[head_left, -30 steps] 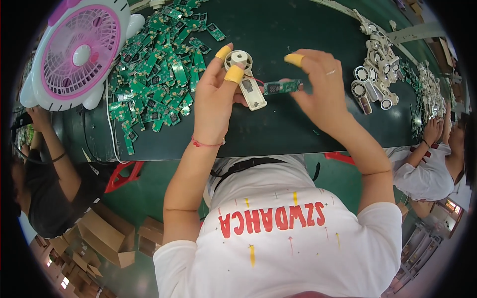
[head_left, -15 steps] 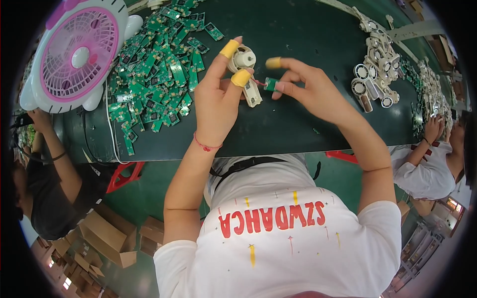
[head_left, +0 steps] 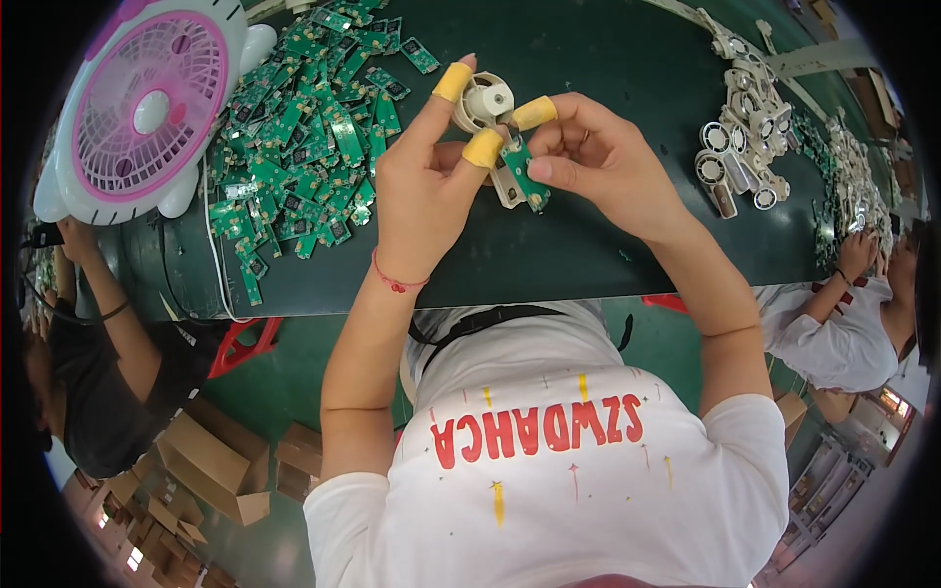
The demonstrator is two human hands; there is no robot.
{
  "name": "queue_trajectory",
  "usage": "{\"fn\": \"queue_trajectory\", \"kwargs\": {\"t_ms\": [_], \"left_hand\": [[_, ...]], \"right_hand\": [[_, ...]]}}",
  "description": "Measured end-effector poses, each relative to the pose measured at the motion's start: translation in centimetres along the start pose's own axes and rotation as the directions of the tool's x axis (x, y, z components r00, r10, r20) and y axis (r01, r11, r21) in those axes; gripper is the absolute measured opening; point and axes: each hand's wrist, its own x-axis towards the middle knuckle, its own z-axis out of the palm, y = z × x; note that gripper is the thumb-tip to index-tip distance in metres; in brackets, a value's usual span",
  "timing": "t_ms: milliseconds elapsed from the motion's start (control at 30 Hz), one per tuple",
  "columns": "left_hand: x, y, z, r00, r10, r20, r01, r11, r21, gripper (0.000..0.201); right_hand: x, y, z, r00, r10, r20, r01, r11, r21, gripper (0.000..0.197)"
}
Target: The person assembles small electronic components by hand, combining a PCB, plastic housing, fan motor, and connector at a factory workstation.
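My left hand (head_left: 423, 204) grips a cream plastic housing (head_left: 487, 101) between its yellow-taped thumb and index finger. This housing has a round head with a motor-like hub and a narrow handle reaching toward me. A green circuit board (head_left: 520, 174) lies tilted over the handle, partly covering it. With its thumb at the board's right edge, my right hand (head_left: 610, 169) holds the board; its yellow-taped index finger reaches to the board's upper end, beside the round head. Any wire between board and housing is hidden by the fingers.
A heap of green circuit boards (head_left: 304, 147) covers the table's left side. Beyond it stands a pink and white fan (head_left: 88, 118). Assembled cream housings (head_left: 740, 127) are piled at the right. People work on both sides; cardboard boxes (head_left: 211, 461) lie on the floor at left.
My right hand has brought the circuit board left, from beside the housing onto its handle, and turned it lengthwise. The red wire seen before is now hidden. My left hand keeps its grip.
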Motion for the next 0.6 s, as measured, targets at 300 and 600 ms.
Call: {"fn": "queue_trajectory", "kwargs": {"t_ms": [300, 600], "left_hand": [[0.3, 0.5, 0.2, 1.000, -0.015, 0.021, 0.020, 0.971, -0.237, 0.051], [0.6, 1.5, 0.3, 0.988, -0.149, 0.050, 0.156, 0.905, -0.396, 0.048]], "right_hand": [[0.4, -0.2, 0.2, 0.988, -0.152, -0.034, 0.127, 0.912, -0.390, 0.026], [0.9, 1.0, -0.3, 0.921, -0.389, -0.025, 0.305, 0.760, -0.574, 0.028]]}}
